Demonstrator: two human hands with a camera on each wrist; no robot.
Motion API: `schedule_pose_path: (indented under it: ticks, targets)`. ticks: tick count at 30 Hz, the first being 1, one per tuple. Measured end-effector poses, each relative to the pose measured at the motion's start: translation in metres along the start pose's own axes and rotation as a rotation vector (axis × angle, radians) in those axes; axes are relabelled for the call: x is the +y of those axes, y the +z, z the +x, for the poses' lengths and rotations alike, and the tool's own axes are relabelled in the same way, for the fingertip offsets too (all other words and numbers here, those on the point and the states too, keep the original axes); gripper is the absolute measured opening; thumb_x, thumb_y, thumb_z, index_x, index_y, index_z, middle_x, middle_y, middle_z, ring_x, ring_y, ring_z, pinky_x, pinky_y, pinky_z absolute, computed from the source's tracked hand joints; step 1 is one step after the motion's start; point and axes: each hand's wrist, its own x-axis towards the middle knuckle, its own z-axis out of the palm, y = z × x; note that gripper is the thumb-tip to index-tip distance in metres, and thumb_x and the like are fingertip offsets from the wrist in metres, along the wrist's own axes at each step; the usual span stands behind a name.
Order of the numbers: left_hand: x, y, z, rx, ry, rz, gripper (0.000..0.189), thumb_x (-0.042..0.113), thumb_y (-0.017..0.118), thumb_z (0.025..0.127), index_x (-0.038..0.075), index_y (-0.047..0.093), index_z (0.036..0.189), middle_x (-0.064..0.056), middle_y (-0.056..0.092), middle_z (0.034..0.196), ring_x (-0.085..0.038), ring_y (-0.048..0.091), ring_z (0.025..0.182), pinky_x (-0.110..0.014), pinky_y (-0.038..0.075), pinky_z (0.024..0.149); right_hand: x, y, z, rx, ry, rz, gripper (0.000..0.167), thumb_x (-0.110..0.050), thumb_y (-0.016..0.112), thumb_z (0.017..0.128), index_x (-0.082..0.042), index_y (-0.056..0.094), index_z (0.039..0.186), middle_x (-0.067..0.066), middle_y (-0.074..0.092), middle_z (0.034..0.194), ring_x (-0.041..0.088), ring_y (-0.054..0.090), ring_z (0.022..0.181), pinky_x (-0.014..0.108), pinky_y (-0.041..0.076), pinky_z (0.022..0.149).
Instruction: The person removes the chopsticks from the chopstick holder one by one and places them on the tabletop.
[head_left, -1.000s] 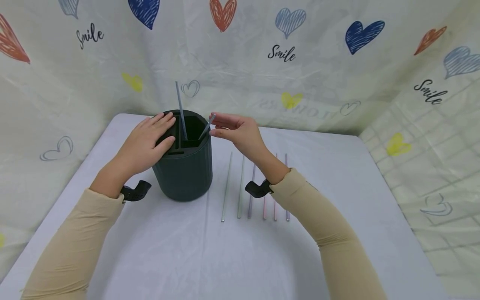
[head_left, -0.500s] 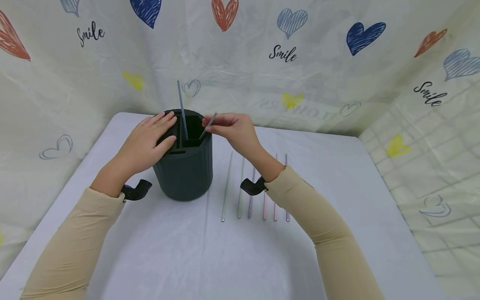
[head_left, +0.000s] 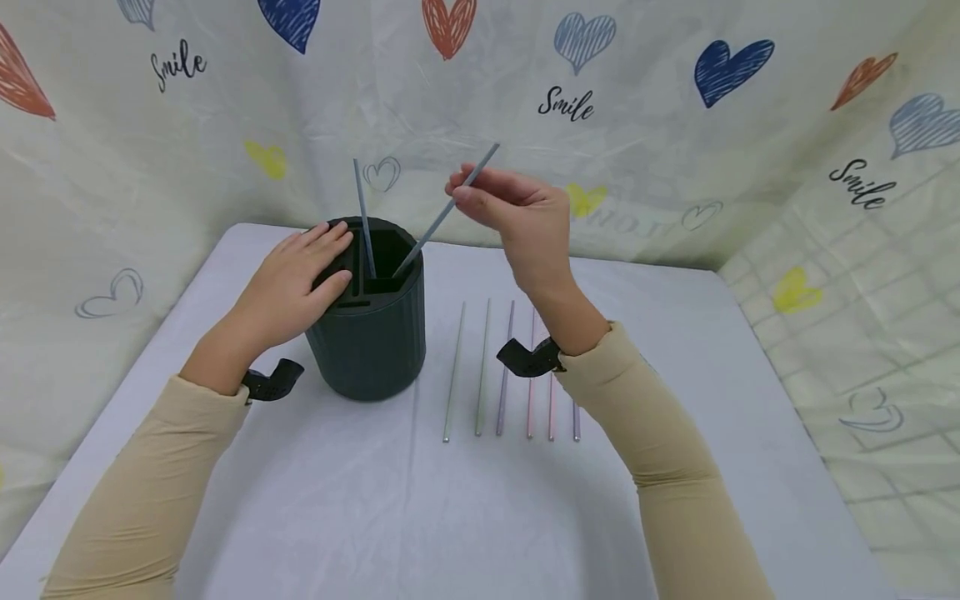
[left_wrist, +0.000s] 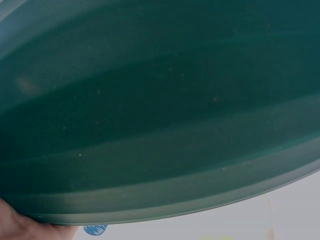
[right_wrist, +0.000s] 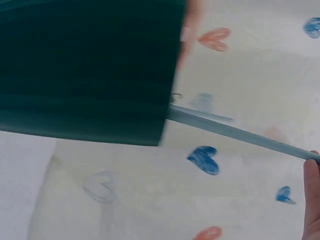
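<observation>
A dark green ribbed utensil holder [head_left: 367, 354] with divided compartments stands upright on the table. My left hand [head_left: 292, 279] lies over its left rim, fingers spread and fairly straight. My right hand [head_left: 517, 217], above and right of the holder, pinches a thin grey-blue stick [head_left: 442, 217] between thumb and fingers. That stick slants, its lower end still inside the large compartment. Another grey-blue stick [head_left: 363, 208] leans almost upright in the same compartment. In the right wrist view the pinched stick [right_wrist: 240, 135] runs from the holder's rim to my fingertips. Ribbed wall [left_wrist: 160, 110] fills most of the left wrist view.
Several thin sticks lie side by side right of the holder, among them a green stick [head_left: 453, 375] and a purple stick [head_left: 506, 375]; my right forearm partly covers some. A white cloth covers the table [head_left: 360, 508]. A heart-printed curtain [head_left: 480, 108] hangs close behind.
My right hand first closed in on the slanted stick at the rim, then rose up and to the right, drawing more of it out. My left hand stays put.
</observation>
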Motion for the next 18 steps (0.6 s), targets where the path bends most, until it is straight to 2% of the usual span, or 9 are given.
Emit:
schedule_pose_path:
  ticks: [7, 10, 14, 16, 18]
  targets:
    - [0.0, 0.001, 0.001, 0.005, 0.01, 0.0, 0.057, 0.03, 0.04, 0.106, 0.002, 0.031, 0.155, -0.017, 0.027, 0.164, -0.037, 0.018, 0.154, -0.053, 0.009, 0.128, -0.043, -0.016, 0.004, 0.143, -0.206, 0.107, 0.021, 0.015, 0.068, 0.084, 0.01, 0.074, 0.104, 0.011, 0.078, 0.088, 0.025, 0.077, 0.082, 0.036, 0.062, 0.08]
    - [0.0, 0.001, 0.002, 0.009, 0.012, 0.001, 0.058, 0.03, 0.04, 0.105, 0.002, 0.032, 0.155, -0.017, 0.027, 0.163, -0.037, 0.018, 0.154, -0.053, 0.01, 0.128, -0.059, -0.025, 0.006, 0.208, -0.255, 0.157, 0.02, 0.016, 0.067, 0.084, 0.01, 0.074, 0.101, 0.014, 0.077, 0.085, 0.026, 0.077, 0.079, 0.036, 0.063, 0.077]
    - [0.0, 0.0, 0.002, 0.014, 0.009, -0.002, 0.058, 0.03, 0.04, 0.105, 0.002, 0.032, 0.155, -0.017, 0.027, 0.163, -0.037, 0.018, 0.154, -0.053, 0.01, 0.128, -0.076, -0.043, 0.007, 0.275, -0.227, 0.279, 0.019, 0.016, 0.067, 0.084, 0.014, 0.072, 0.102, 0.02, 0.076, 0.082, 0.029, 0.076, 0.075, 0.036, 0.063, 0.074]
    - [0.001, 0.0, 0.001, 0.016, 0.003, -0.004, 0.057, 0.03, 0.041, 0.105, 0.003, 0.032, 0.155, -0.016, 0.028, 0.163, -0.036, 0.018, 0.154, -0.052, 0.01, 0.128, -0.08, -0.055, 0.006, 0.306, -0.169, 0.337, 0.02, 0.016, 0.067, 0.084, 0.016, 0.071, 0.103, 0.022, 0.075, 0.081, 0.031, 0.075, 0.074, 0.037, 0.063, 0.073]
    - [0.002, 0.0, 0.002, 0.016, 0.001, -0.004, 0.057, 0.03, 0.041, 0.105, 0.003, 0.033, 0.155, -0.015, 0.028, 0.163, -0.035, 0.018, 0.154, -0.052, 0.01, 0.128, -0.08, -0.069, 0.006, 0.336, -0.103, 0.351, 0.022, 0.015, 0.068, 0.083, 0.016, 0.07, 0.104, 0.022, 0.074, 0.082, 0.031, 0.075, 0.072, 0.036, 0.063, 0.072]
